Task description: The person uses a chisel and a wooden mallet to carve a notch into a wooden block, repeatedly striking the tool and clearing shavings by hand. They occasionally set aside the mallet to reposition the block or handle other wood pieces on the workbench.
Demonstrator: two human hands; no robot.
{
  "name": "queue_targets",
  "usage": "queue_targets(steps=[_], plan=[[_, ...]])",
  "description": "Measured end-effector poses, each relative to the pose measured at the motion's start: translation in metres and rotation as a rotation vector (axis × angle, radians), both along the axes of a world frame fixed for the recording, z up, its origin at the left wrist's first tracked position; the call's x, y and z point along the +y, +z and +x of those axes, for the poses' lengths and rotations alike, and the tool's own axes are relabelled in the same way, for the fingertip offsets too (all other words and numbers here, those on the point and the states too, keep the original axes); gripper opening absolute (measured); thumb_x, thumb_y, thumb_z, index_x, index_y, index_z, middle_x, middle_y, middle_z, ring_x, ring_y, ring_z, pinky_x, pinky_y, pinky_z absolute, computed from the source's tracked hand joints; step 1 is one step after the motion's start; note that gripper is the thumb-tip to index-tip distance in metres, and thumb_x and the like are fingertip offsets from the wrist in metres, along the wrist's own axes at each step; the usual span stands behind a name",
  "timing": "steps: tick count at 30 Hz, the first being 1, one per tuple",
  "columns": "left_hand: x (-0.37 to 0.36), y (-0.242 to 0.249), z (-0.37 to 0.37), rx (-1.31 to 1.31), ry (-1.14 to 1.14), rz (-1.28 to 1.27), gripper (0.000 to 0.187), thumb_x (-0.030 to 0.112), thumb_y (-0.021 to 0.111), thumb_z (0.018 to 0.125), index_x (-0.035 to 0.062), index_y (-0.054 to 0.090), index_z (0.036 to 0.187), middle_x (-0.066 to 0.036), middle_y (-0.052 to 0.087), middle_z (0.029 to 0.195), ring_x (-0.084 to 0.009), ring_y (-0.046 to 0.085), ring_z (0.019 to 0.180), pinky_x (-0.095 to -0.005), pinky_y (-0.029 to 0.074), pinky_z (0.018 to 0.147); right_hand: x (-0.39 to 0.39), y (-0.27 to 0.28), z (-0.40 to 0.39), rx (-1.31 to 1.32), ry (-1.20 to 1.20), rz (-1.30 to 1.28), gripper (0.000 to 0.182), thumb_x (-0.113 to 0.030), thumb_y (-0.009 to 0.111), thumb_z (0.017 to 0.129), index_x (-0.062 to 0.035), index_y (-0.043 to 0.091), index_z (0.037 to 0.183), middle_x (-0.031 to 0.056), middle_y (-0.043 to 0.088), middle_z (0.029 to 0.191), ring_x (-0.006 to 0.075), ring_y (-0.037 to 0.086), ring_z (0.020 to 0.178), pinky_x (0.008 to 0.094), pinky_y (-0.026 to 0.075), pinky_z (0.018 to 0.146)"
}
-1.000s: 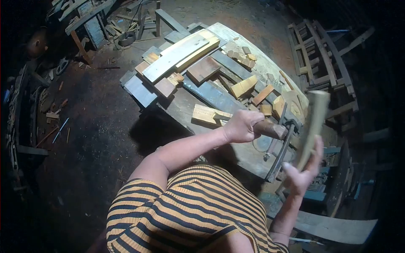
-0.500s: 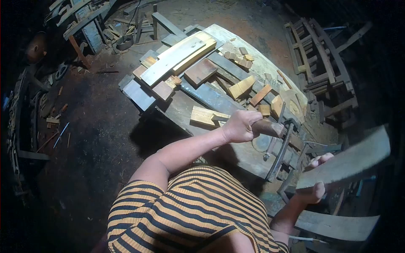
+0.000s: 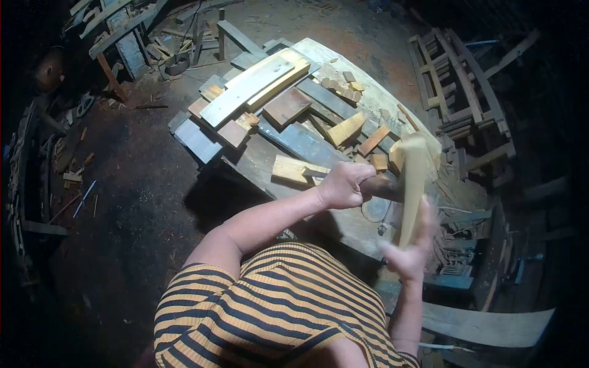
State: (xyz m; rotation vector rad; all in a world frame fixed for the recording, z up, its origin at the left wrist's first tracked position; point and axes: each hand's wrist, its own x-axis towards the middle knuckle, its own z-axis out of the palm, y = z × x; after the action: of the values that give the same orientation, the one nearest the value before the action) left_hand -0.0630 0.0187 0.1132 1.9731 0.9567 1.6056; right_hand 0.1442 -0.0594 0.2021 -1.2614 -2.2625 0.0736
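Observation:
My left hand (image 3: 347, 185) is closed around the thick wooden handle (image 3: 385, 187) of a chisel. The chisel's dark blade (image 3: 314, 173) sticks out on the left side of my fist and overlaps a pale wood block (image 3: 288, 169) on the workbench (image 3: 257, 167). In my right hand (image 3: 410, 254), blurred by motion, a short flat wooden board (image 3: 413, 184) stands nearly edge-on to me. That board overlaps the right end of the chisel handle and hides much of the metal bar clamp behind it.
Long planks (image 3: 248, 92) lie stacked across the bench's far left. Loose wood offcuts (image 3: 346, 129) cover its middle. Wooden frames (image 3: 454, 80) stand at the right, and a curved board (image 3: 485, 325) lies low beside me. Scraps (image 3: 72, 177) litter the floor at left.
My right hand has swung the board leftward, from out at the right to the end of the chisel handle. My left hand keeps its hold in nearly the same place.

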Motion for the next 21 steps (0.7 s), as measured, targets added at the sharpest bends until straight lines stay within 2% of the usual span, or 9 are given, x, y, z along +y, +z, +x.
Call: queue_targets(steps=[2, 3, 6, 9, 10, 11, 13, 17, 21], plan=[[0.001, -0.007, 0.001, 0.026, -0.001, 0.021, 0.021, 0.009, 0.067, 0.063, 0.0051, 0.056, 0.080, -0.014, 0.058, 0.073, -0.0336, 0.060, 0.071, -0.0388, 0.048, 0.060, 0.003, -0.015, 0.001, 0.388, 0.069, -0.262, 0.110, -0.026, 0.081, 0.051, -0.0075, 0.024, 0.144, 0.0138, 0.047, 0.126, 0.0237, 0.050, 0.113, 0.0377, 0.043, 0.093], [0.003, -0.008, 0.001, 0.049, 0.001, 0.044, 0.021, 0.008, 0.068, 0.062, 0.0049, 0.056, 0.079, -0.014, 0.058, 0.073, -0.0336, 0.060, 0.069, -0.0381, 0.048, 0.060, 0.004, -0.011, 0.001, 0.386, 0.071, -0.260, 0.110, -0.026, 0.081, 0.051, -0.0075, 0.024, 0.144, 0.0138, 0.047, 0.126, 0.0237, 0.050, 0.113, 0.0377, 0.043, 0.093], [0.002, -0.001, -0.010, -0.130, -0.037, 0.039, 0.022, 0.007, 0.070, 0.061, 0.0049, 0.059, 0.080, -0.014, 0.059, 0.074, -0.0315, 0.060, 0.068, -0.0355, 0.049, 0.061, -0.001, -0.001, 0.000, 0.820, -0.010, -0.343, 0.106, -0.023, 0.078, 0.053, -0.0082, 0.025, 0.143, 0.0122, 0.049, 0.122, 0.0220, 0.053, 0.105, 0.0347, 0.046, 0.085], [0.007, 0.007, -0.040, -0.431, -0.111, -0.023, 0.028, -0.001, 0.069, 0.069, 0.0035, 0.065, 0.097, -0.002, 0.064, 0.077, -0.0114, 0.061, 0.072, -0.0273, 0.049, 0.063, -0.002, -0.004, 0.000, 0.864, -0.088, -0.328, 0.105, -0.022, 0.077, 0.054, -0.0077, 0.025, 0.143, 0.0130, 0.049, 0.121, 0.0204, 0.053, 0.104, 0.0339, 0.047, 0.084], [0.008, 0.013, -0.049, -0.677, -0.122, -0.101, 0.024, 0.001, 0.070, 0.072, 0.0019, 0.064, 0.095, 0.003, 0.061, 0.075, -0.0068, 0.058, 0.072, -0.0240, 0.048, 0.063, -0.001, -0.005, -0.005, 0.855, -0.073, -0.362, 0.104, -0.022, 0.077, 0.054, -0.0071, 0.025, 0.143, 0.0127, 0.049, 0.121, 0.0213, 0.053, 0.105, 0.0345, 0.046, 0.086], [0.012, 0.001, -0.073, -0.562, 0.002, -0.193, 0.019, 0.005, 0.073, 0.071, 0.0031, 0.063, 0.088, 0.002, 0.060, 0.072, -0.0050, 0.056, 0.065, -0.0206, 0.047, 0.058, -0.002, -0.008, -0.008, 0.846, -0.056, -0.397, 0.103, -0.022, 0.077, 0.054, -0.0065, 0.026, 0.143, 0.0125, 0.049, 0.121, 0.0222, 0.052, 0.107, 0.0351, 0.045, 0.089], [0.015, 0.000, -0.095, -0.667, 0.075, -0.276, 0.017, 0.014, 0.072, 0.072, 0.0060, 0.058, 0.073, 0.000, 0.057, 0.063, -0.0068, 0.053, 0.050, -0.0216, 0.043, 0.046, -0.001, -0.019, -0.006, 0.810, -0.065, -0.431, 0.103, -0.022, 0.077, 0.054, -0.0059, 0.026, 0.142, 0.0127, 0.048, 0.123, 0.0235, 0.051, 0.109, 0.0361, 0.043, 0.092], [0.012, -0.001, -0.107, -0.910, 0.097, -0.303, 0.016, 0.012, 0.071, 0.070, 0.0042, 0.057, 0.071, -0.002, 0.054, 0.059, -0.0103, 0.052, 0.047, -0.0231, 0.043, 0.046, 0.005, -0.026, -0.014, 0.779, 0.011, -0.433, 0.104, -0.024, 0.079, 0.054, -0.0050, 0.026, 0.142, 0.0139, 0.044, 0.130, 0.0257, 0.045, 0.119, 0.0383, 0.036, 0.101], [0.012, -0.004, -0.108, -0.851, 0.069, -0.336, 0.016, 0.014, 0.070, 0.071, 0.0038, 0.057, 0.073, -0.001, 0.055, 0.060, -0.0096, 0.052, 0.048, -0.0227, 0.042, 0.046, 0.009, -0.022, -0.028, 0.786, 0.104, -0.489, 0.102, -0.020, 0.079, 0.056, -0.0036, 0.026, 0.142, 0.0144, 0.045, 0.130, 0.0254, 0.046, 0.119, 0.0374, 0.036, 0.101]])
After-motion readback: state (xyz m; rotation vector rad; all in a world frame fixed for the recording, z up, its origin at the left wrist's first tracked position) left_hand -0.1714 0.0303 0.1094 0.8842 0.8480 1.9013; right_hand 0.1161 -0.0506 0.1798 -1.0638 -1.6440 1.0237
